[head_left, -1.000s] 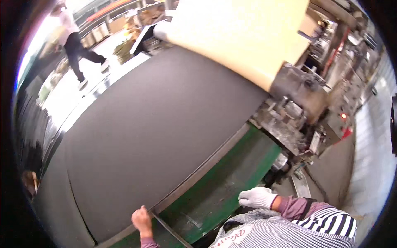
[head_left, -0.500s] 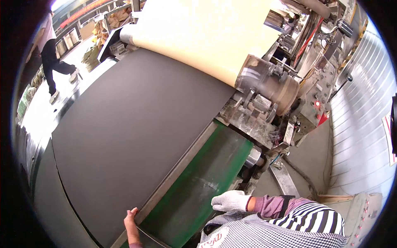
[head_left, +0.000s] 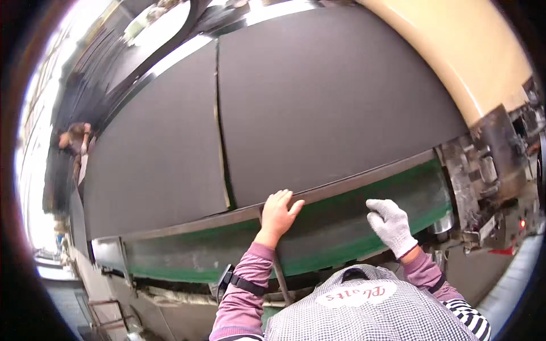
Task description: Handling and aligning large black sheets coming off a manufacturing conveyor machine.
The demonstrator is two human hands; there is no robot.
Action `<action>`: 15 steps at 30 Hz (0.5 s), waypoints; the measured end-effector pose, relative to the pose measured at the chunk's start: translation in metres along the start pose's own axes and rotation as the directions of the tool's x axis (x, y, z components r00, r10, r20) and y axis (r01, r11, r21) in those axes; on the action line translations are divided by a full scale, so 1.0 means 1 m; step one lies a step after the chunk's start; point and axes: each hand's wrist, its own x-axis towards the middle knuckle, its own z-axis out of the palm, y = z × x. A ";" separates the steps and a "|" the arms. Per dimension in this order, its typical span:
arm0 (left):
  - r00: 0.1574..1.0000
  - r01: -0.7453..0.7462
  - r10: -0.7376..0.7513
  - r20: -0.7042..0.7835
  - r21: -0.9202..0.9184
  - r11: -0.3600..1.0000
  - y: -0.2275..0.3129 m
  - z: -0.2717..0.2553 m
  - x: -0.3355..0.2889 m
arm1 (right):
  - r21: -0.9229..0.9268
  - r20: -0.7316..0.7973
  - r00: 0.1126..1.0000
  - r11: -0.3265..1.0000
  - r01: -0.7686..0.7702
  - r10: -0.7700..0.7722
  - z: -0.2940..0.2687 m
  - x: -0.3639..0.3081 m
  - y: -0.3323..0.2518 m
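Note:
My bare left hand (head_left: 278,215) lies at the near edge of a dark grey sheet (head_left: 341,108), its fingertips on the metal rail (head_left: 369,171) along that edge and its thumb apart. To its left a second dark grey sheet (head_left: 159,148) lies beyond a narrow gap. My right hand (head_left: 391,226), in a white knitted glove, is over the green-edged belt (head_left: 335,233). Its fingers are slightly bent, the thumb stands apart, and nothing shows in it.
A wide cream-coloured roll (head_left: 472,51) spans the far right, with machine parts (head_left: 483,176) at its near end. A red light (head_left: 522,224) glows at the right. Another person (head_left: 77,142) stands at the far left end, blurred.
The view has swung to the left, bringing the gap and the second sheet into fuller sight. My left hand stays at the rail. My right hand now reaches farther over the belt.

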 end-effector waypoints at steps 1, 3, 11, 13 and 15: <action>1.000 -0.020 0.017 -0.025 -0.098 0.995 0.002 -0.008 0.001 | -0.022 0.012 0.999 0.999 0.041 -0.041 0.009 0.017 -0.003; 0.988 0.091 -0.111 -0.109 -0.173 0.981 -0.016 -0.043 -0.016 | -0.111 0.044 0.975 0.969 0.223 -0.219 0.031 0.043 -0.015; 0.835 0.514 -0.549 0.021 0.326 0.794 -0.159 -0.074 -0.024 | -0.087 0.261 0.937 0.961 0.263 -0.233 0.142 0.130 -0.063; 0.853 0.492 -0.521 0.030 0.284 0.823 -0.149 -0.052 -0.011 | -0.145 0.335 0.939 0.980 0.137 -0.081 0.147 0.138 -0.059; 0.849 0.492 -0.525 0.054 0.283 0.824 -0.126 -0.031 0.005 | -0.248 0.316 0.948 0.963 0.105 -0.022 0.138 0.145 -0.046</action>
